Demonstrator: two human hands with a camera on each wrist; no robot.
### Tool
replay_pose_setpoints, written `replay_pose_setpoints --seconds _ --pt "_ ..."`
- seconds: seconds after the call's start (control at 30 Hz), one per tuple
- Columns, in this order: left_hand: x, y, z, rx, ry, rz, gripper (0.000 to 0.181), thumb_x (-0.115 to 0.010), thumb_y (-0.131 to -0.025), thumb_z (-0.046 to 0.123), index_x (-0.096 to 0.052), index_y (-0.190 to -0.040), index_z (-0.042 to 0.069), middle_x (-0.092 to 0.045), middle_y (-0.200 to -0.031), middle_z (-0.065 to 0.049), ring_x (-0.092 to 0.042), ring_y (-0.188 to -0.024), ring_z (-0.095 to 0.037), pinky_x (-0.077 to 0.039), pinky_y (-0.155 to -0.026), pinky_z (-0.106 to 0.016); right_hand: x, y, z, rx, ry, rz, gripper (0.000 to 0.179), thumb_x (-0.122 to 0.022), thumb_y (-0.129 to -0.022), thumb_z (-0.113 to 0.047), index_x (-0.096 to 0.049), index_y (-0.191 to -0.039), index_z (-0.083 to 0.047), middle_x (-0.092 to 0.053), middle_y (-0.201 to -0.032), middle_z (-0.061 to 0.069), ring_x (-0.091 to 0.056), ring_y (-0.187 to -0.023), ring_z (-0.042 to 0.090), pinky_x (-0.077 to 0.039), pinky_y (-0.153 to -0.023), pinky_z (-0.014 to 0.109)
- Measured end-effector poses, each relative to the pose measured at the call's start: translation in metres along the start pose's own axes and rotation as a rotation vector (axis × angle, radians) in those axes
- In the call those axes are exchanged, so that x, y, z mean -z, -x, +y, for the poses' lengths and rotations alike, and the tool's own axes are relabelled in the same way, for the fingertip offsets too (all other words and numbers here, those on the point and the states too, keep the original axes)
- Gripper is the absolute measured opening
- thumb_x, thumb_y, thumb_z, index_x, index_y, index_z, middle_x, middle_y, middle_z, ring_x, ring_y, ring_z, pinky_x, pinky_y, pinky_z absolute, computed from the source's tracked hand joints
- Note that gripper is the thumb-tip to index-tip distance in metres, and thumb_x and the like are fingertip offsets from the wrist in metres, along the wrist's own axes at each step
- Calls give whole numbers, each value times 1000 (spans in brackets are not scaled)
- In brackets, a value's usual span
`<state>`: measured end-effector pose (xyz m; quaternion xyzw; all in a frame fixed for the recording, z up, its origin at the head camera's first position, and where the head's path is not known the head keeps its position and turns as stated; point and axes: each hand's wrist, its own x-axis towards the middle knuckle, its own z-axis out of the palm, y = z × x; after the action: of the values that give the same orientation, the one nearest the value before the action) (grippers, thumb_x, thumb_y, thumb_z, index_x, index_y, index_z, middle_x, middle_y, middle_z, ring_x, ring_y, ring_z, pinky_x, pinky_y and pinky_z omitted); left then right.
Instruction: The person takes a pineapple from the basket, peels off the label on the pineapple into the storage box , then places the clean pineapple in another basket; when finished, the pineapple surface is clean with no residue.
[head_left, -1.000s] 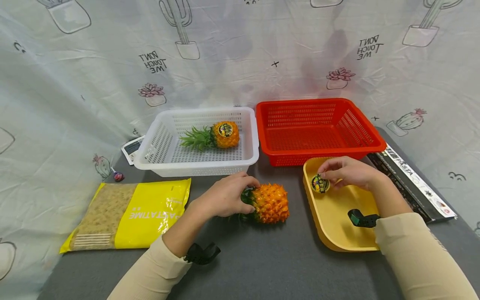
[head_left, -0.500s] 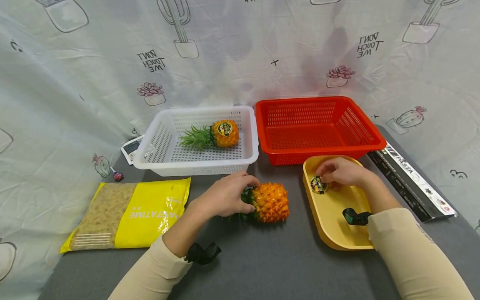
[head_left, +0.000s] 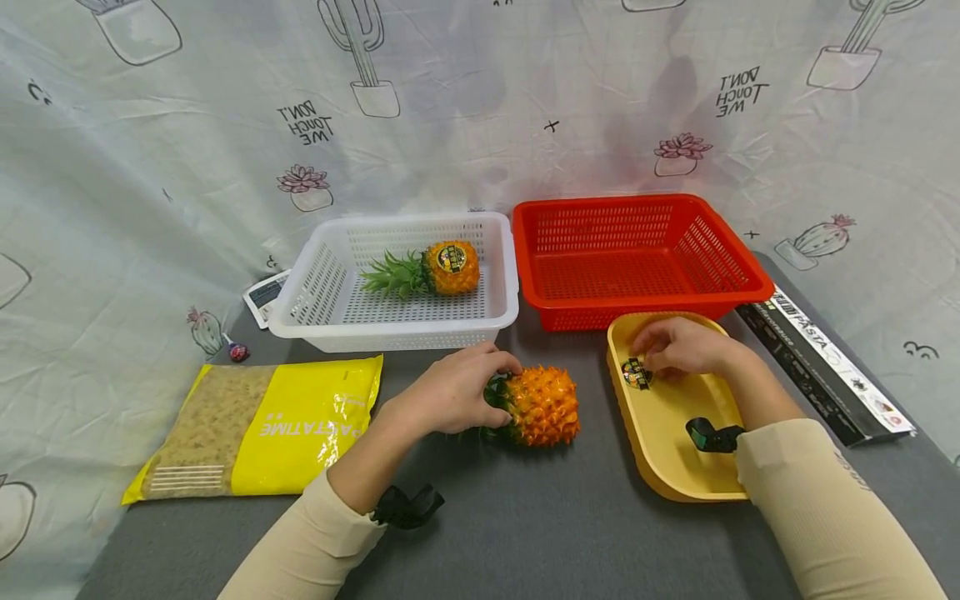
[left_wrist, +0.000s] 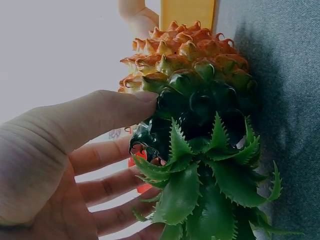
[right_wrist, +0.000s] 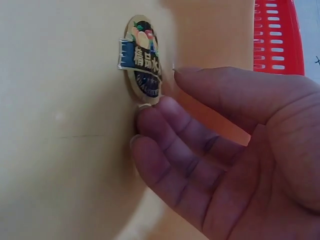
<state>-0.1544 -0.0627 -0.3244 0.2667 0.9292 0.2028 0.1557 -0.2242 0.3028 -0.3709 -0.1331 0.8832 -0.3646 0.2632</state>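
A toy-like orange pineapple [head_left: 543, 406] with spiky skin lies on the grey table. My left hand [head_left: 457, 392] grips it by the neck where the green leaves [left_wrist: 200, 185] start, thumb on the near side and fingers behind. In the yellow tray [head_left: 675, 454], a round black-and-gold fruit sticker [head_left: 637, 374] lies near the left wall. My right hand [head_left: 686, 346] is beside that sticker. In the right wrist view, its fingertips [right_wrist: 150, 120] are at the sticker's [right_wrist: 143, 60] lower edge, and the thumb stands apart from them.
Behind stand a white basket [head_left: 397, 337], holding another pineapple [head_left: 452, 268] with a sticker on it, and a red basket [head_left: 637, 312]. A yellow pasta bag [head_left: 300, 425] lies at left, a lollipop [head_left: 238, 352] beyond it. A black pasta box [head_left: 825, 362] lies at right.
The sticker, earlier pinched and tilted in my right hand, now lies in the tray. That hand has shifted slightly left and its fingers have let go. The left hand and pineapple stay put.
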Motion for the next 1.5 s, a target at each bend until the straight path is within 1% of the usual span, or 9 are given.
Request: replay_pose_setpoints --seconds 0.17,0.33,0.57,0.7,0.83,0.97,1.17,1.33,1.5 --pt "0 0 -1 0 2 0 56 -86 -85 29 -64 -136 22 -61 -125 2 -60 -108 -18 -52 -94 -41 2 4 -11 -25 46 -25 34 -66 -98 -11 -59 -127 6 -67 -102 14 -63 -82 22 -56 -71 38" --pt "-1 -1 -1 1 -2 0 57 -86 -85 30 -64 -137 21 -60 -126 2 -60 -109 -18 -52 -94 -41 5 11 -27 -56 102 -50 41 -67 -99 -17 -57 -132 4 -65 -100 15 -61 -84 24 -55 -70 38" --pt "-1 -1 -2 4 3 -4 57 -86 -85 29 -64 -138 21 -60 -125 1 -59 -107 -18 -52 -95 -41 5 21 -53 -62 199 -22 48 -69 -99 -31 -59 -136 -1 -67 -114 15 -62 -98 29 -57 -75 39" --pt "-2 0 -1 1 7 -11 58 -86 -86 29 -63 -138 21 -60 -126 1 -59 -109 -18 -52 -97 -41 1 26 -66 -8 207 22 46 -69 -99 -32 -61 -135 -3 -68 -114 13 -64 -96 28 -57 -75 38" --pt "-3 1 -1 -6 2 -9 58 -85 -86 29 -63 -139 20 -60 -127 0 -59 -110 -19 -52 -98 -41 -5 30 -80 69 179 60 45 -71 -98 -33 -63 -134 -8 -69 -119 11 -65 -99 25 -58 -79 37" --pt "-2 2 0 -6 -4 -4 58 -85 -87 29 -63 -139 20 -60 -127 0 -59 -111 -19 -52 -97 -41 -12 32 -94 137 134 60 43 -74 -95 -34 -64 -133 -15 -68 -125 10 -65 -103 24 -56 -83 36" --pt "-3 2 -1 -18 -2 7 57 -85 -87 29 -63 -139 18 -60 -128 -1 -60 -111 -19 -52 -99 -41 -26 30 -104 239 92 11 43 -76 -94 -28 -63 -133 -14 -66 -129 10 -64 -112 27 -56 -83 37" --pt "-5 3 -3 -19 0 13 57 -85 -87 29 -63 -139 19 -60 -125 0 -60 -110 -19 -52 -97 -41 -45 25 -112 282 124 -50 51 -78 -91 -29 -61 -137 -12 -63 -135 11 -63 -120 35 -58 -90 39" --pt "-6 4 -4 -21 -1 19 57 -84 -88 30 -63 -139 20 -59 -125 1 -60 -109 -19 -52 -95 -41 -62 21 -121 307 148 -88 59 -80 -90 -29 -57 -140 -7 -61 -139 12 -62 -122 35 -56 -99 50"
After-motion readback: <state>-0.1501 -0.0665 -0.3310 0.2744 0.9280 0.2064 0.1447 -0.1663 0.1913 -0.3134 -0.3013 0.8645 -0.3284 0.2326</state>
